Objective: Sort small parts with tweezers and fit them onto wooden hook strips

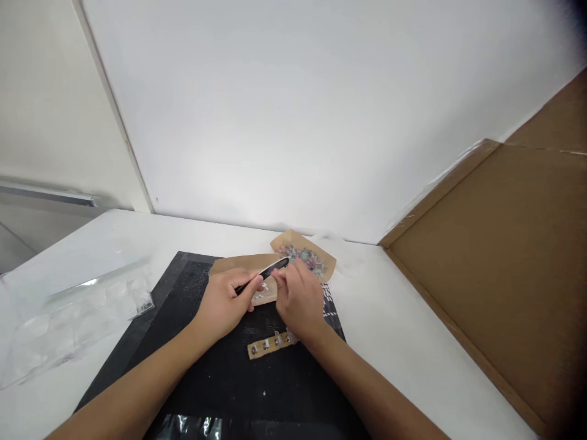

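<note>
My left hand (pixel 225 300) is closed round a slim black tool (pixel 275 267) with a pale edge, which points up and to the right. My right hand (pixel 300 297) has its fingers pinched together beside the tool's far end; what they hold, if anything, is too small to tell. Beneath both hands lies a brown tray (pixel 265 300) with small white pieces. Nearer to me, a tan strip (pixel 270 346) with several small round metallic pieces and clear tabs rests on the black mat (pixel 220 379).
Behind my right hand is brown paper (pixel 290 238) bearing a heap of colourful small pieces. A clear compartment box (pixel 77 318) sits on the white table (pixel 389 342) at left. Cardboard (pixel 495 256) stands at right. Clear plastic packets (pixel 192 426) lie at the mat's near edge.
</note>
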The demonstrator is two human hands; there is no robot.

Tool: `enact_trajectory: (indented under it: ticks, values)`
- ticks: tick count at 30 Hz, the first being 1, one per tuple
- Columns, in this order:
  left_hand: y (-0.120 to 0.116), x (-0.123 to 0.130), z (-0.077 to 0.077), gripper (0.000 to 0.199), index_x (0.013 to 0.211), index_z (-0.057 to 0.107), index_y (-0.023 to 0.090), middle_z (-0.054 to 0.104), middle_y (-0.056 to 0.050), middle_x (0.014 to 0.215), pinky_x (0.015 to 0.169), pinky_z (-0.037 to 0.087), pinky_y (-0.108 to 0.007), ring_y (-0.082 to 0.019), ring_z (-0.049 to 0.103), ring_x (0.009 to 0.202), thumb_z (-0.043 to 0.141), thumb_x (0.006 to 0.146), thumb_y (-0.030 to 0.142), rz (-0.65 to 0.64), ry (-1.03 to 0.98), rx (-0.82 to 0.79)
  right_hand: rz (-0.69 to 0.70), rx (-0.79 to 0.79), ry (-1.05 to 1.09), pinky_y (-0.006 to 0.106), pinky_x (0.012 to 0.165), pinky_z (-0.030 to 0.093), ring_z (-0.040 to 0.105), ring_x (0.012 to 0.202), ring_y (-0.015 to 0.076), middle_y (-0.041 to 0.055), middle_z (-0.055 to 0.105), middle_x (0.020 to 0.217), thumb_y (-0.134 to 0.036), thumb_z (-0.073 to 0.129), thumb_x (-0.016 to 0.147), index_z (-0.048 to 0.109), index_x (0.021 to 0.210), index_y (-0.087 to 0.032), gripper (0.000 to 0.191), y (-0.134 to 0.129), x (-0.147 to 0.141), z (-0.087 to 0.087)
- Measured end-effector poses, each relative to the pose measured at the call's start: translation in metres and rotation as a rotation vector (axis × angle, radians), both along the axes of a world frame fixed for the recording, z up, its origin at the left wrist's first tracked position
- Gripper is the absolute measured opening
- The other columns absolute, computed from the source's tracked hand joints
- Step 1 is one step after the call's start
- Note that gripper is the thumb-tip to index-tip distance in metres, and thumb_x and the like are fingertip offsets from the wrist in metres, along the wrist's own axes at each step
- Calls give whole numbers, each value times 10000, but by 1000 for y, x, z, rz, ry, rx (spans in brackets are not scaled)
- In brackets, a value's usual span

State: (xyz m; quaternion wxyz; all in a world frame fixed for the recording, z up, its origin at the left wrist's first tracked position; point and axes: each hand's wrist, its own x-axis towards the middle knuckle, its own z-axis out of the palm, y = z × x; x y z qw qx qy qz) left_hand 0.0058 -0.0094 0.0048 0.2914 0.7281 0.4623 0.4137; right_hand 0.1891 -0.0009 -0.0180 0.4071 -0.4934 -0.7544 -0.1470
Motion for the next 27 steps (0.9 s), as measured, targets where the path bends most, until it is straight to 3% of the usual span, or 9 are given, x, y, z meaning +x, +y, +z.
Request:
enact_trajectory:
  ticks: [3,7,18,23,27]
  values:
    - [-1,0,0,359,838,758,184,731,-5,755,601,480,-235,-104,618,500,530,1003,406,-2,-18,-11,-12,4,20,316,641,346,493,700,192,35,526,765,-253,455,1050,504,783,-218,273,1,1,2]
    - [-3,1,1,374,817,756,178,703,-6,657,611,484,-240,-129,642,528,528,1003,409,6,-21,-10,12,0,-2,325,643,336,479,685,189,34,533,760,-248,466,1044,506,780,-217,269,0,1,4]
    - [-4,2,-1,399,791,744,174,742,-16,796,576,487,-249,-100,608,456,529,995,442,20,-48,-74,9,-6,-30,335,673,324,505,709,196,29,557,757,-234,474,1036,499,780,-219,257,2,5,4]
    - [-3,3,-1,388,793,747,178,713,-9,694,618,496,-247,-126,636,513,532,995,429,27,-41,-50,16,3,-13,340,682,322,514,722,196,28,569,765,-228,472,1036,502,792,-219,246,2,4,5]
    - [-3,4,-2,406,784,731,165,739,-21,817,559,482,-243,-96,607,456,521,999,437,9,-59,-87,66,-34,-24,343,692,326,520,725,194,23,569,762,-225,469,1036,494,788,-217,249,3,4,6]
